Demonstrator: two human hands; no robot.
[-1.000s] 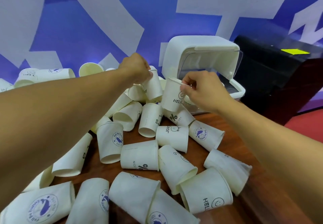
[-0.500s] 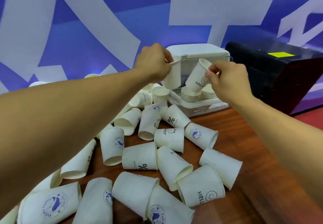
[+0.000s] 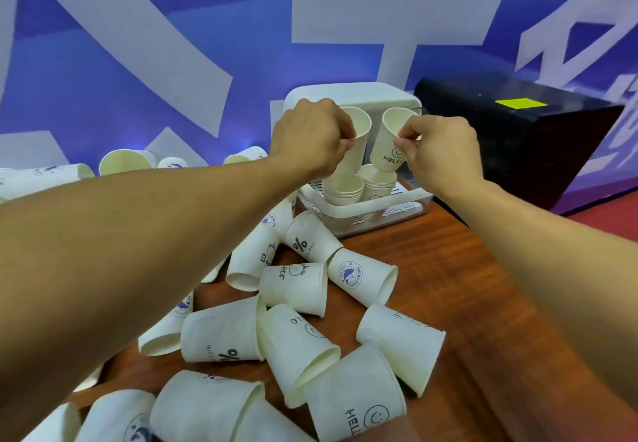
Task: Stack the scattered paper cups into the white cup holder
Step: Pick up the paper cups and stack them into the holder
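My left hand [image 3: 310, 137] pinches the rim of a plain white paper cup [image 3: 357, 144], held upright above the left stack of cups [image 3: 343, 187] in the white cup holder [image 3: 366, 208]. My right hand [image 3: 440, 151] pinches a cup printed HELLO [image 3: 390, 146], upright above the right stack [image 3: 376, 179]. Both held cups hang just above their stacks, apart from them. The holder's raised lid [image 3: 348, 94] stands behind the hands. Several scattered cups [image 3: 297, 286] lie on their sides on the wooden table [image 3: 448, 286].
A black box [image 3: 538, 144] with a yellow label stands right of the holder. More cups [image 3: 126, 162] lie along the blue and white wall at the back left. Bare table runs along the right side toward the red floor [image 3: 607, 213].
Both hands have carried their cups up from the pile to above the holder and turned them upright, each over one stack. The view has shifted slightly.
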